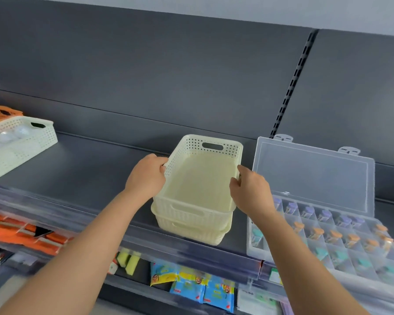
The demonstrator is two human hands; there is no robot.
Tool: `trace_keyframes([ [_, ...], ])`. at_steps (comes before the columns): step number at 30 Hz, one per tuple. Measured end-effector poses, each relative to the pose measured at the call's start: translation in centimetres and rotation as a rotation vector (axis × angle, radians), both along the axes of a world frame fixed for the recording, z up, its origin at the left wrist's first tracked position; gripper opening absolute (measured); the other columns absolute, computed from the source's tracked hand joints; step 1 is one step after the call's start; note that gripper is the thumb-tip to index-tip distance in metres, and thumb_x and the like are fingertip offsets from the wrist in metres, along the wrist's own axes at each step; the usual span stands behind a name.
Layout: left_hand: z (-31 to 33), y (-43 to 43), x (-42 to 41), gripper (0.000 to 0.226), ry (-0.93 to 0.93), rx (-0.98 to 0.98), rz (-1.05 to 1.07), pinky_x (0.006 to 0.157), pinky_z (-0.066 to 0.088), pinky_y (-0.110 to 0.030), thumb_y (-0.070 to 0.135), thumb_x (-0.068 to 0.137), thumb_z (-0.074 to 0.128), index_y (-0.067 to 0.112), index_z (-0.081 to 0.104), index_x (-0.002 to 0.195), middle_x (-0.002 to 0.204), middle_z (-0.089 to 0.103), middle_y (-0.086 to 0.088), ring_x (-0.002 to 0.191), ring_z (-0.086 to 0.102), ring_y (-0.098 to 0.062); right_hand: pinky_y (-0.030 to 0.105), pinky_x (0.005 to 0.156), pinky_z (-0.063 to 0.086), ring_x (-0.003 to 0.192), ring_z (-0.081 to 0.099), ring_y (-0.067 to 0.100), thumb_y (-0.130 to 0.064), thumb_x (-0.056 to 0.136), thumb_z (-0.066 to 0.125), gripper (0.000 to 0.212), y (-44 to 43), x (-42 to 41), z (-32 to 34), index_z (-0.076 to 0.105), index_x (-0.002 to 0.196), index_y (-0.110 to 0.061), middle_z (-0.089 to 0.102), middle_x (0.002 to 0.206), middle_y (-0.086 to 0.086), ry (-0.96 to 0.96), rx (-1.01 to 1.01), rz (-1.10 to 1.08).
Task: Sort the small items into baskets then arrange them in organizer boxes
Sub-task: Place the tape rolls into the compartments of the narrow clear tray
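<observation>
Hands (146,176) (248,189) grip opposite rims of cream basket (200,178) between them.

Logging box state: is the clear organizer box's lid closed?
No, the organizer box has its lid raised and open along its back edge.

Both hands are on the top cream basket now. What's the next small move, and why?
Probably lift the top basket straight up, off the basket beneath. The left hand and right hand grip its two long rims, it is empty, and it sits nested in the lower one. The shelf to its left has bare room to set it down.
</observation>
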State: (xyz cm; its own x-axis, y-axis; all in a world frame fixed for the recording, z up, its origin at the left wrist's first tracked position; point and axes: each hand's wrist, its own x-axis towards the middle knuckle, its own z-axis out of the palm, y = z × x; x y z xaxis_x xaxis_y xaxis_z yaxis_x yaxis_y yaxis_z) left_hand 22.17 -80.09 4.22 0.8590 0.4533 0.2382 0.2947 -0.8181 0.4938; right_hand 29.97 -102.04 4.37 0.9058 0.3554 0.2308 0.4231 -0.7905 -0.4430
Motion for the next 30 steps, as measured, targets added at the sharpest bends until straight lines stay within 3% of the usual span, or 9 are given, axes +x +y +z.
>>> trace_keyframes([
  [3, -1.1, 0.5, 0.0, 0.025, 0.049, -0.01, -0.032, 0.068, 0.047, -0.038, 0.012, 0.099, 0.039, 0.005, 0.062, 0.105, 0.094, 0.053, -0.007, 0.08, 0.056, -0.027, 0.031, 0.056, 0.038, 0.064, 0.045, 0.025, -0.014, 0.094, 0.04, 0.009, 0.4, -0.5, -1.0, 0.04, 0.086, -0.009, 0.04, 0.062, 0.0, 0.022, -0.071, -0.036],
  [5, -1.9, 0.7, 0.0, 0.021, 0.101, 0.0, -0.061, 0.061, 0.042, -0.035, 0.011, 0.098, 0.038, 0.008, 0.059, 0.092, 0.093, 0.05, -0.006, 0.074, 0.052, -0.023, 0.03, 0.055, 0.037, 0.067, 0.049, 0.027, -0.015, 0.094, 0.039, 0.007, 0.6, -0.9, -1.9, 0.04, 0.089, -0.011, 0.042, 0.063, 0.0, 0.045, -0.115, -0.065],
  [7, -2.8, 0.7, -0.2, 0.021, 0.155, 0.023, -0.08, 0.057, 0.036, -0.031, 0.011, 0.097, 0.037, 0.014, 0.051, 0.081, 0.093, 0.047, -0.006, 0.07, 0.046, -0.02, 0.032, 0.058, 0.046, 0.07, 0.056, 0.028, -0.016, 0.094, 0.039, 0.013, 0.7, -1.4, -2.6, 0.047, 0.101, -0.009, 0.052, 0.069, 0.004, 0.064, -0.157, -0.106],
  [9, -3.4, 0.7, -0.3, 0.02, 0.172, 0.043, -0.095, 0.062, 0.042, -0.035, 0.013, 0.099, 0.035, 0.013, 0.056, 0.097, 0.096, 0.047, -0.005, 0.076, 0.052, -0.023, 0.037, 0.063, 0.055, 0.071, 0.06, 0.028, -0.017, 0.094, 0.039, 0.027, 0.9, -1.7, -3.2, 0.048, 0.118, -0.01, 0.059, 0.075, 0.007, 0.072, -0.175, -0.144],
  [12, -3.6, 0.7, -0.3, 0.027, 0.2, 0.089, -0.117, 0.066, 0.048, -0.037, 0.017, 0.101, 0.033, 0.012, 0.053, 0.118, 0.098, 0.046, -0.002, 0.08, 0.055, -0.023, 0.039, 0.065, 0.057, 0.075, 0.061, 0.027, -0.022, 0.096, 0.04, 0.028, 1.1, -1.8, -3.3, 0.047, 0.121, -0.012, 0.063, 0.084, 0.007, 0.059, -0.222, -0.159],
  [16, -3.6, 1.3, -0.5, 0.031, 0.201, 0.107, -0.136, 0.069, 0.051, -0.038, 0.023, 0.102, 0.032, 0.014, 0.052, 0.124, 0.108, 0.047, -0.001, 0.086, 0.056, -0.021, 0.038, 0.084, 0.045, 0.106, 0.05, 0.026, -0.038, 0.094, 0.046, 0.035, 1.4, -1.3, -3.3, 0.051, 0.12, -0.014, 0.055, 0.114, 0.006, -0.12, -0.349, -0.153],
  [21, -3.0, 2.9, -2.3, 0.038, 0.136, 0.192, -0.09, 0.089, 0.046, -0.036, 0.028, 0.102, 0.036, 0.013, 0.051, 0.133, 0.128, 0.05, -0.003, 0.113, 0.05, -0.021, 0.04, 0.099, 0.037, 0.12, 0.043, 0.026, -0.041, 0.094, 0.047, 0.044, 4.1, -1.8, -2.6, 0.046, 0.132, -0.018, 0.048, 0.131, 0.005, -0.179, -0.255, -0.006],
  [25, -2.7, 5.8, -5.0, 0.035, 0.154, 0.323, 0.018, 0.094, 0.043, -0.036, 0.028, 0.099, 0.042, 0.015, 0.054, 0.129, 0.128, 0.052, -0.002, 0.118, 0.046, -0.022, 0.037, 0.099, 0.037, 0.119, 0.045, 0.024, -0.035, 0.094, 0.05, 0.045, 7.6, -3.1, -1.8, 0.045, 0.134, -0.017, 0.052, 0.13, 0.004, -0.233, -0.1, 0.176],
  [30, -2.8, 10.0, -9.9, 0.037, 0.237, 0.363, 0.158, 0.097, 0.042, -0.037, 0.03, 0.096, 0.05, 0.016, 0.053, 0.13, 0.13, 0.051, -0.002, 0.121, 0.045, -0.022, 0.035, 0.097, 0.037, 0.119, 0.044, 0.025, -0.037, 0.093, 0.051, 0.048, 13.9, -5.2, -1.6, 0.042, 0.136, -0.017, 0.05, 0.129, 0.003, -0.242, -0.165, 0.372],
])
